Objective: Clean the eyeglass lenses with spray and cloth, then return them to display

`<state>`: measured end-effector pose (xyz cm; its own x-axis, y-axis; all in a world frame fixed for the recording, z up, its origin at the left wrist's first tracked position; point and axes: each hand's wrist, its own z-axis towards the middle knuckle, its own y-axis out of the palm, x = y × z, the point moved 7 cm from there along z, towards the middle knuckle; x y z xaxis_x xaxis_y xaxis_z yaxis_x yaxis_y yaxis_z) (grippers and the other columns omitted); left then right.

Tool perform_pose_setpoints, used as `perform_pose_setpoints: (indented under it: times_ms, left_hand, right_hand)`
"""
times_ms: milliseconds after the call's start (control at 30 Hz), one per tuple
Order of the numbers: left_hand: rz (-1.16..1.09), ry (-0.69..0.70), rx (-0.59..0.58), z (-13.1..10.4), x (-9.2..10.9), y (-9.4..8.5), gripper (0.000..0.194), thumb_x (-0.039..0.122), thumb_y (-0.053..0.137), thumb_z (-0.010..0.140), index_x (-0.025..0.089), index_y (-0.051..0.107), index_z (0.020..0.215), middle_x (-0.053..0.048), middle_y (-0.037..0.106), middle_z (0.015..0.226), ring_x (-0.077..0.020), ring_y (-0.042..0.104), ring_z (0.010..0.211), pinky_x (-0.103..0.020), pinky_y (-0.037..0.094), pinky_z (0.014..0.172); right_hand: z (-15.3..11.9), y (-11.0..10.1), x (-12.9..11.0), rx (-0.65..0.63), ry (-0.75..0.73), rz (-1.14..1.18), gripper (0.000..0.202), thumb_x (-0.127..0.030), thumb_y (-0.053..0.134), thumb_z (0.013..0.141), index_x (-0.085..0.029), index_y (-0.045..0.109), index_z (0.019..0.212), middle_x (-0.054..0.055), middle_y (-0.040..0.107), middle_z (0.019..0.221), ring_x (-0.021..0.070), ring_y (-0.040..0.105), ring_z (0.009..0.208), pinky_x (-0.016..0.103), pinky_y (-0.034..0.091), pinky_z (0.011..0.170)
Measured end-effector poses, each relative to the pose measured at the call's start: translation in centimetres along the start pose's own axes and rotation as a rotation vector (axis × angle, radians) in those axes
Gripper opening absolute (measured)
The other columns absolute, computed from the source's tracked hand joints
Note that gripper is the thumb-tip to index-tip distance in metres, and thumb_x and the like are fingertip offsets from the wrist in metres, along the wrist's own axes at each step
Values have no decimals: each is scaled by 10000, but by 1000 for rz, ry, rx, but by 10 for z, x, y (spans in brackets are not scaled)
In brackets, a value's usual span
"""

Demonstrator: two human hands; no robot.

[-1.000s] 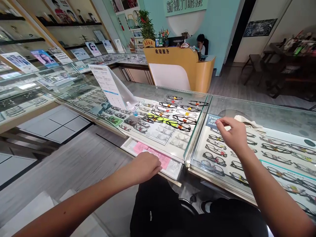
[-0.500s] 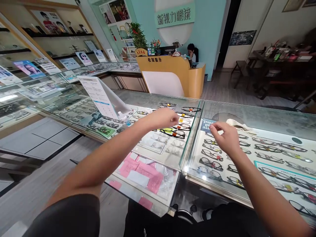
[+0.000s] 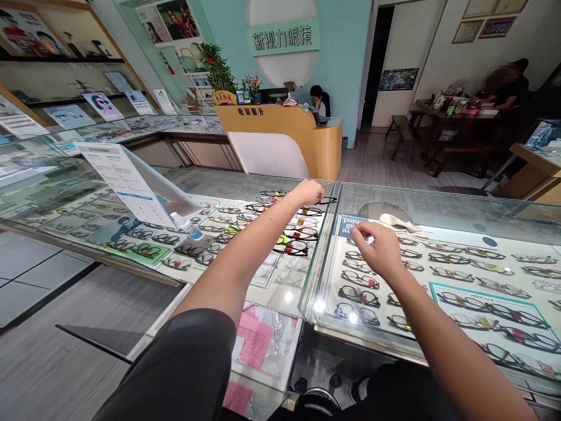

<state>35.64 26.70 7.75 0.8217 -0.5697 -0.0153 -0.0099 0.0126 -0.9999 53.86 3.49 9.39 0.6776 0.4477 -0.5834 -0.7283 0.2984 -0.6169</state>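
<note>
My left hand (image 3: 309, 192) reaches to the far side of the glass counter, its fingers curled down at a pair of dark-framed eyeglasses (image 3: 328, 200). The hand covers part of that frame, and its fingertips are hidden, so whether it grips the frame cannot be told. Nearer to me, several black eyeglasses (image 3: 293, 248) with coloured lens stickers lie in a column, partly behind my forearm. My right hand (image 3: 377, 245) is held over the right-hand display case, thumb and fingers drawn together. Anything between them is too small to make out. Below it are rows of eyeglasses (image 3: 360, 278).
Glass display cases (image 3: 322, 257) meet at a seam between my hands. A white sign stand (image 3: 131, 184) and a small bottle (image 3: 186, 225) stand at left. A pale cloth (image 3: 398, 223) lies beyond my right hand. A person (image 3: 319, 100) sits behind the wooden cash desk (image 3: 280, 123).
My left hand has moved farther out, to the back pair of eyeglasses. My right hand keeps nearly the same pose over the case. The view has turned to the right.
</note>
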Motion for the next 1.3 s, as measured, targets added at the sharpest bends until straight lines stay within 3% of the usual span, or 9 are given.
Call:
perform_pose_setpoints:
  times_ms: [267, 433, 600, 700, 800, 933, 1133, 1300]
  left_hand:
    - [-34, -56, -27, -6, -28, 6, 276, 27, 658, 734, 182, 858, 843, -124, 841, 1065, -273, 719, 1088, -333, 440, 1068]
    - [-70, -103, -123, -26, -50, 2, 232, 163, 697, 746, 214, 874, 887, -78, 850, 1041, -230, 718, 1002, -275, 480, 1018]
    - [-123, -115, -268, -40, -62, 6, 271, 330, 757, 738, 244, 877, 965, -45, 801, 1332, -196, 711, 994, -237, 511, 943]
    - [-94, -102, -297, -43, -61, 7, 269, 374, 805, 724, 256, 879, 955, -45, 750, 1442, -242, 679, 1176, -301, 463, 1111]
    - [-50, -68, -304, -43, -54, 6, 230, 396, 803, 753, 274, 877, 933, -29, 758, 1424, -271, 629, 1292, -390, 362, 1237]
    - [-3, -41, -326, -40, -46, 6, 260, 384, 771, 770, 293, 875, 990, -15, 774, 1385, -280, 614, 1306, -431, 337, 1246]
    - [60, -54, -363, -34, -37, 8, 271, 340, 745, 748, 264, 877, 972, -72, 783, 1336, -326, 537, 1352, -463, 351, 1216]
    - [78, -59, -334, -40, -27, -4, 302, 272, 711, 745, 241, 866, 1001, -99, 812, 1214, -304, 547, 1298, -474, 345, 1223]
  right_hand:
    - [1, 0, 1, -7, 9, 7, 302, -380, 562, 1029, -246, 656, 776, 28, 748, 792, 222, 675, 776, 354, 431, 724]
    - [2, 0, 0, -16, 11, 5, 305, -377, 560, 1024, -245, 646, 762, 26, 745, 786, 223, 665, 771, 357, 419, 719]
    - [1, 0, 0, -16, 24, 6, 305, -378, 562, 1017, -241, 644, 757, 21, 730, 771, 214, 651, 760, 351, 406, 715]
    - [1, 0, 1, -22, 32, 9, 303, -379, 561, 1017, -237, 646, 765, 15, 723, 767, 206, 645, 762, 345, 403, 724]
    - [1, 1, 2, -28, 40, 10, 303, -376, 555, 1015, -233, 646, 763, 11, 722, 765, 200, 643, 762, 341, 400, 730]
    - [1, 1, 3, -36, 46, 9, 311, -380, 551, 1018, -232, 645, 761, 8, 728, 770, 197, 647, 764, 337, 397, 731]
    - [3, 3, 7, -47, 59, 0, 317, -391, 559, 1020, -233, 649, 760, 10, 728, 764, 201, 651, 760, 341, 386, 719]
    - [3, 2, 7, -52, 64, 1, 321, -401, 550, 1018, -234, 656, 766, 15, 732, 772, 204, 649, 770, 339, 381, 713]
